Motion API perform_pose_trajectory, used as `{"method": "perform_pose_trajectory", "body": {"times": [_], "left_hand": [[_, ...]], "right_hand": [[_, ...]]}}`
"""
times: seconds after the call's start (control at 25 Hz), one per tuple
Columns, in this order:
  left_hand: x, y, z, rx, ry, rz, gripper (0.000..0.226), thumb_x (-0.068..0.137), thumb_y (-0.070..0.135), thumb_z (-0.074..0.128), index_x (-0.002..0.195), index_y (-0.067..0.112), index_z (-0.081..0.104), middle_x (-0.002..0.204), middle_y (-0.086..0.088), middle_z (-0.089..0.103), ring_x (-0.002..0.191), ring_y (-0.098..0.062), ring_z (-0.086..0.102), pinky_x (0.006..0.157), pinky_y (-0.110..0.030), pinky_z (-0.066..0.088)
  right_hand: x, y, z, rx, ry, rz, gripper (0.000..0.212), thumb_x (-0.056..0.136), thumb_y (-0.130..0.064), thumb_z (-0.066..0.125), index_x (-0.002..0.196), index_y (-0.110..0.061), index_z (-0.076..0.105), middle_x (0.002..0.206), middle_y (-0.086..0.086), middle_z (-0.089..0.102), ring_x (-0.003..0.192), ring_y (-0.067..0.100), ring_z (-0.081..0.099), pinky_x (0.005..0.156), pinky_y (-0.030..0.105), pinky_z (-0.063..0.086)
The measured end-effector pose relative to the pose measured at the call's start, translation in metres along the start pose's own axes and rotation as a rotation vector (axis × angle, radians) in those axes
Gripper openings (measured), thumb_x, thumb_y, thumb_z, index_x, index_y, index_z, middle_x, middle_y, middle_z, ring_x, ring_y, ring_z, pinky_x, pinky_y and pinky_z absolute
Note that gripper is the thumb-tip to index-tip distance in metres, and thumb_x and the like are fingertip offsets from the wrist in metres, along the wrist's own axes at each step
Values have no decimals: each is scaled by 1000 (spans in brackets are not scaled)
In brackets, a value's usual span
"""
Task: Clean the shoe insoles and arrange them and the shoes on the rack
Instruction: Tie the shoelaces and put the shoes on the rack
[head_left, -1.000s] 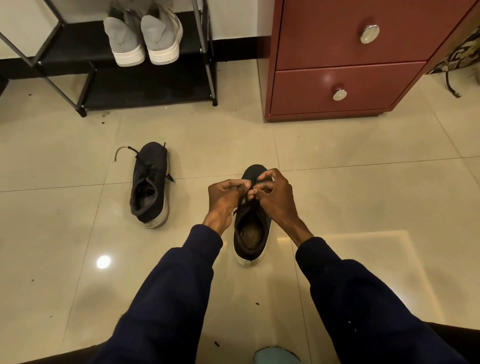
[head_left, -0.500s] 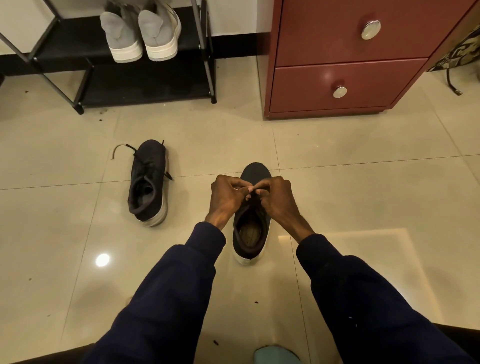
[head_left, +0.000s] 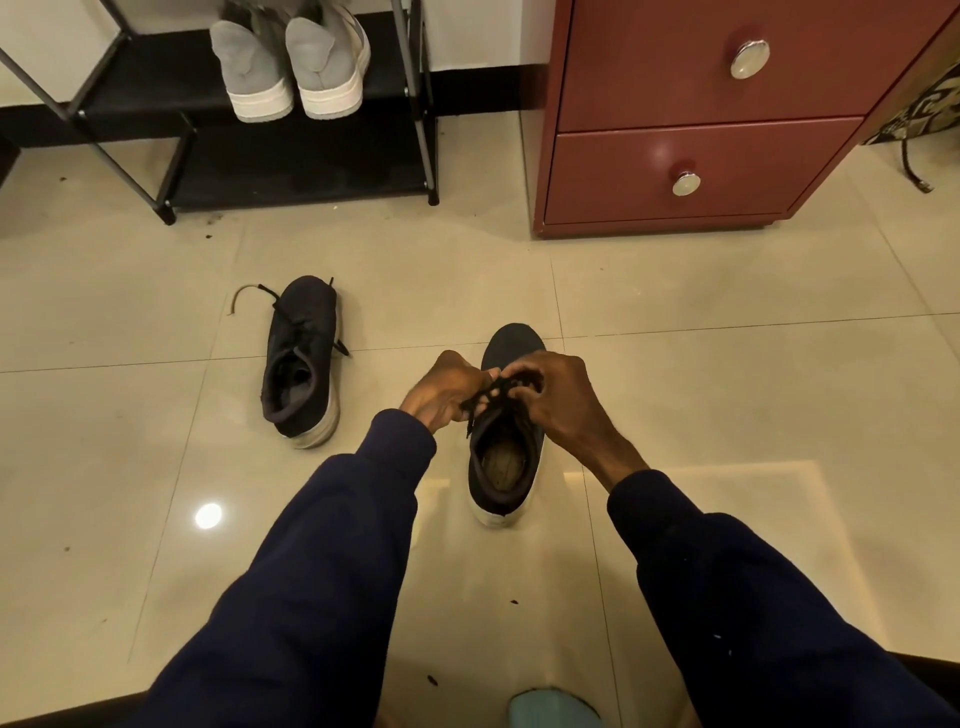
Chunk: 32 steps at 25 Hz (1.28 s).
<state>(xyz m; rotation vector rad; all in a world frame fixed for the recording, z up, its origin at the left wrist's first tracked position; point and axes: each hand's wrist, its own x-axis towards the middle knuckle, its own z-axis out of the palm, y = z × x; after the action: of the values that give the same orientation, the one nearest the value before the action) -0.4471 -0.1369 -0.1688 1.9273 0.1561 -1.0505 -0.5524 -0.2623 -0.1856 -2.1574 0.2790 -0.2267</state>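
Note:
A black shoe with a white sole (head_left: 511, 343) stands on the tiled floor in the middle, toe pointing away, with a worn insole (head_left: 501, 460) visible inside. My left hand (head_left: 447, 389) and my right hand (head_left: 558, 397) meet over its tongue, and both pinch its black laces (head_left: 485, 397). A second black shoe (head_left: 301, 364) stands to the left with loose laces trailing on the floor. Behind it is a black metal shoe rack (head_left: 291, 171) holding a pair of grey shoes (head_left: 291, 67).
A red-brown drawer cabinet (head_left: 691, 119) with round metal knobs stands at the back right, next to the rack. A black cable (head_left: 911, 166) lies at the far right. A pale blue-green object (head_left: 550, 709) shows at the bottom edge. Small dark specks dot the floor.
Both hands have stayed on the middle shoe's laces, shifting slightly nearer the shoe's opening, and a strand of lace now shows between them. Neither shoe has moved on the floor.

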Motion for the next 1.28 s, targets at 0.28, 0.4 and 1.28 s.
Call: {"method": "perform_pose_trajectory", "body": {"times": [0.28, 0.4, 1.28], "left_hand": [[0, 7, -15, -42, -140, -231, 23, 97, 18, 72, 82, 4, 62, 70, -7, 62, 60, -14, 55, 58, -26, 50], [2, -1, -19, -225, -126, -236, 14, 95, 13, 73, 85, 6, 66, 72, -5, 66, 64, -13, 60, 63, -26, 53], [-3, -26, -4, -7, -175, 463, 19, 90, 7, 77, 109, 4, 77, 100, -20, 76, 91, -25, 73, 88, -39, 61]], "right_hand": [[-5, 0, -2, -424, 3, -304, 10, 90, -21, 68, 93, -13, 74, 100, 3, 61, 95, 17, 52, 75, 33, 48], [-7, -6, -3, -404, 61, -285, 8, 85, -22, 69, 87, -14, 68, 101, -1, 54, 96, 14, 47, 74, 30, 44], [-11, -9, -2, 241, 240, 158, 5, 93, -14, 69, 96, -12, 70, 87, -4, 71, 80, 5, 70, 70, 18, 57]]}}
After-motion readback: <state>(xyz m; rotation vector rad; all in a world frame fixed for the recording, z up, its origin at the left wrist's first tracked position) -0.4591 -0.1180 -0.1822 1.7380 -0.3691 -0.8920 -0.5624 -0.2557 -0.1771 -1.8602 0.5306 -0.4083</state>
